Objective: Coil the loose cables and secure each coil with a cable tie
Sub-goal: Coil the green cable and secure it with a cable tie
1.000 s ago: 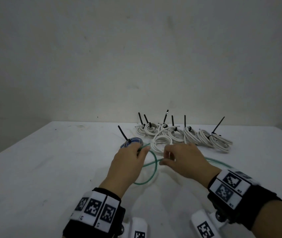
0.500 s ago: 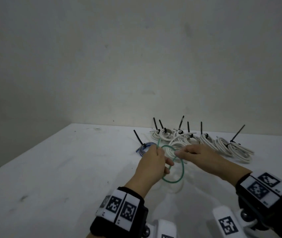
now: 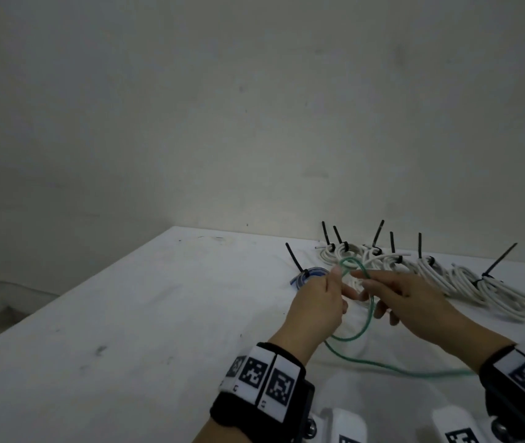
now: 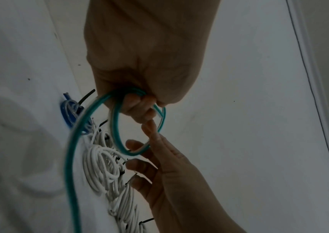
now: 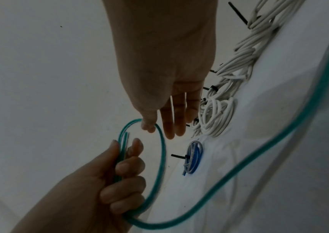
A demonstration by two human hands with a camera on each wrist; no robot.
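A loose green cable (image 3: 368,319) is partly wound into a small loop held above the white table (image 3: 126,330). My left hand (image 3: 322,298) grips one side of the loop with curled fingers (image 4: 139,108), where two strands lie together. My right hand (image 3: 392,289) pinches the far side of the loop between thumb and forefinger (image 5: 148,126), its other fingers straight. The rest of the green cable (image 5: 279,141) trails down over the table towards my right wrist. No cable tie is in either hand.
Several white cable coils (image 3: 465,279), each bound with a black tie whose tail sticks up, lie in a row along the wall. A small blue coil (image 3: 310,273) with a black tie sits just beyond my left hand.
Both hands have lifted the green loop off the table. My right hand has shifted its pinch to the loop's far side, and the free length now trails to the right.
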